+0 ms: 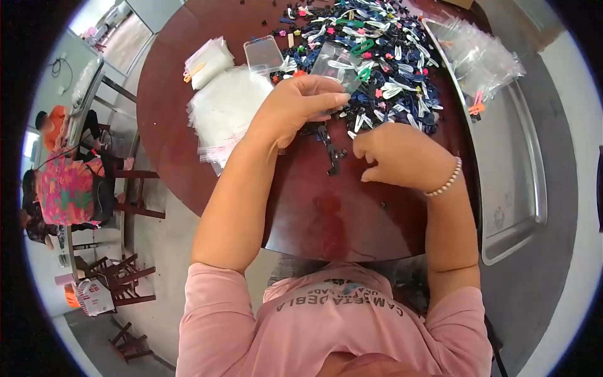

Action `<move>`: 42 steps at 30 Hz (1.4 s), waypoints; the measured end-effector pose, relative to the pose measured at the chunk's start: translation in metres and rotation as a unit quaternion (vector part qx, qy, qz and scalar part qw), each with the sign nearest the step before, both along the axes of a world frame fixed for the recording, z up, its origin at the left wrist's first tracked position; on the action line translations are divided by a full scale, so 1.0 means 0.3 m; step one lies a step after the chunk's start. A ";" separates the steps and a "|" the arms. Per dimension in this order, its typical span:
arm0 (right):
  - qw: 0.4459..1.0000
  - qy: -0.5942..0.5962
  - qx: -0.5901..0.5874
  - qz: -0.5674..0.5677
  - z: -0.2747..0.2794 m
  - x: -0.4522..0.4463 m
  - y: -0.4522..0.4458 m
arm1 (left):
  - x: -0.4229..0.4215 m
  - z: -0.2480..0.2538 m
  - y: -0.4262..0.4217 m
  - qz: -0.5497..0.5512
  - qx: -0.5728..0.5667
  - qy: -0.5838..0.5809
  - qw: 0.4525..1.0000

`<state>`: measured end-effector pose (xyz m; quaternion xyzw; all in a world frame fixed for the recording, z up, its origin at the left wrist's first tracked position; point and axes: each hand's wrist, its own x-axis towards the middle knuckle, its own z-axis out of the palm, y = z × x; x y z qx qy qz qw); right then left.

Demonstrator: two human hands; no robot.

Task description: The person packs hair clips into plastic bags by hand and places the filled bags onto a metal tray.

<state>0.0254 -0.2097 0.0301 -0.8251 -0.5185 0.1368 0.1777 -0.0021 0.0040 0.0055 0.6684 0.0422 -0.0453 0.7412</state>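
Note:
My left hand (304, 103) holds a clear plastic bag (333, 66) between thumb and fingers, over the near edge of a big pile of hair clips (396, 63). The pile mixes black, white, navy and green clips with small coloured pieces. Just below my left hand, a few black clips (330, 151) lie in a short line on the dark red table (314, 207). To the right of them is my right hand (396, 154), its fingers curled and pointing left, with thumb and index a little apart. Nothing can be made out between those fingertips.
Stacks of clear bags (229, 110) lie on the left, beside a clear plastic box (264, 54). At right, a metal tray (512, 188) carries more bags (477, 60). Two people (69, 188) sit at another table far left, near wooden stools (129, 342).

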 end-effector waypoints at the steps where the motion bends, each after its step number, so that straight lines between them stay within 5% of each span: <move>1: 0.998 -0.047 -0.025 0.023 -0.024 -0.005 0.007 | -0.001 0.004 0.001 -0.009 0.007 0.009 1.000; 6: 0.998 -0.008 0.051 0.026 0.008 0.027 -0.001 | -0.003 0.002 0.000 -0.047 0.024 0.018 0.998; 8: 0.968 0.082 0.190 -0.141 0.084 0.026 -0.008 | -0.003 0.000 -0.009 -0.050 -0.002 0.023 0.998; 9: 0.968 0.082 0.190 -0.139 0.083 0.032 -0.009 | -0.002 -0.007 -0.009 -0.049 -0.002 0.023 0.999; 11: 0.916 -0.002 0.345 -0.203 0.077 0.046 -0.010 | 0.002 -0.026 -0.011 -0.084 0.012 0.010 0.996; 13: 0.911 0.001 0.349 -0.221 0.066 0.038 0.011 | 0.001 -0.030 -0.015 -0.118 -0.001 0.003 0.993; 16: 0.908 -0.112 0.391 -0.100 0.011 0.062 0.041 | -0.004 -0.021 -0.023 -0.139 -0.017 0.003 0.990; 19: 0.875 -0.086 0.444 -0.173 0.022 0.042 0.053 | 0.000 -0.017 -0.009 -0.108 -0.003 0.007 0.994; 21: 0.877 -0.054 0.437 -0.193 0.029 0.031 0.043 | 0.000 -0.006 -0.004 -0.019 -0.012 -0.005 1.000; 24: 0.980 -0.018 0.184 -0.076 0.000 0.019 0.042 | 0.002 0.003 0.010 0.037 -0.035 0.001 0.999; 27: 0.978 -0.082 0.187 -0.043 -0.069 -0.004 0.085 | 0.009 0.007 0.017 0.072 -0.051 -0.001 0.996; 32: 0.993 -0.014 0.097 -0.060 -0.106 -0.021 0.101 | 0.005 0.007 0.017 0.065 -0.050 -0.008 0.997; 42: 0.980 0.011 0.152 -0.127 -0.124 -0.020 0.134 | 0.009 -0.009 0.018 0.052 -0.043 -0.022 0.997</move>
